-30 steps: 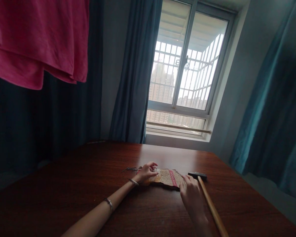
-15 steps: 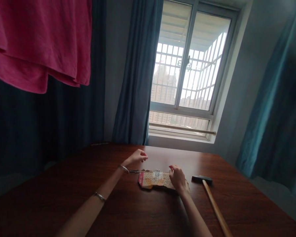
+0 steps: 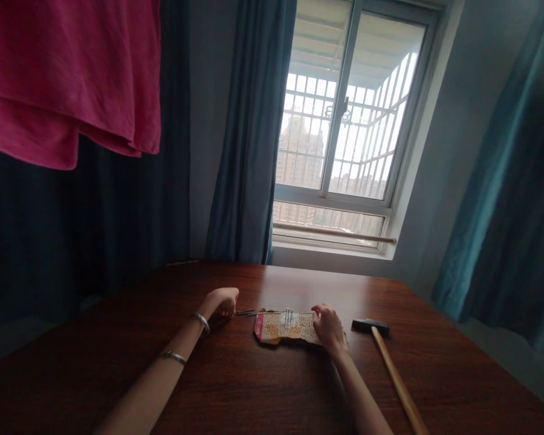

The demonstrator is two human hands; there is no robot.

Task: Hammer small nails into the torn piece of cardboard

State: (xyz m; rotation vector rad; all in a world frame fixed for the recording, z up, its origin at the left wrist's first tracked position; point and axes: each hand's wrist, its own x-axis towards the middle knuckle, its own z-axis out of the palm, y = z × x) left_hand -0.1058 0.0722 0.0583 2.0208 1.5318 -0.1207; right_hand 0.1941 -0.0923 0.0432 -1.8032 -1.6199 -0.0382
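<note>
Board (image 3: 270, 331): lies flat on the table (image 3: 236, 386), between the two hands, with the long side running left to right.
Face: pale beige, speckled all over with small dark dots, stained orange-yellow toward the near side.
Left end: banded in pinkish red, with a cut-off near corner.
Near edge: ragged and wavy, dark underneath.
Middle: whitish around the upright nails (image 3: 289, 315).
Nails in the board: three, thin and grey, standing close together with heads up, well apart from the pink band.
Loose nails (image 3: 246, 313): lie at the board's left end, pointing off toward the left hand (image 3: 222, 301).
Left hand: bends down from the wrist with curled fingers, just beside the loose nails; wears two silvery bands (image 3: 174, 357).
Right hand (image 3: 329, 327): covers the board's right end, hiding part of the pattern.
Grip: cannot tell for either hand, with fingertips too small or turned away.
Hammer (image 3: 370, 327): lies to the right of the right hand, dark head farthest off, wooden handle slanting nearer.
</note>
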